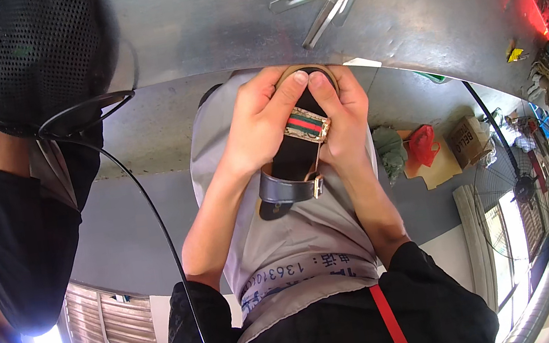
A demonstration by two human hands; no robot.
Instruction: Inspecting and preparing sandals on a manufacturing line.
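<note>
Two hands, left hand point(255, 121) and right hand point(348, 112), hold the sandal point(292, 158) toe-first toward the table point(212, 29); hidden fingers probably curl underneath.

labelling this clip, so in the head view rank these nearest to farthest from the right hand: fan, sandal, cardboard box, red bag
1. Sandal: gripped by the right hand
2. Red bag: to that hand's right, lower in the picture
3. Cardboard box: just right of the bag
4. Fan: farther right and lower

Daylight glares through the windows point(513, 229) (nearly white); the metal table point(212, 26) shines.
</note>
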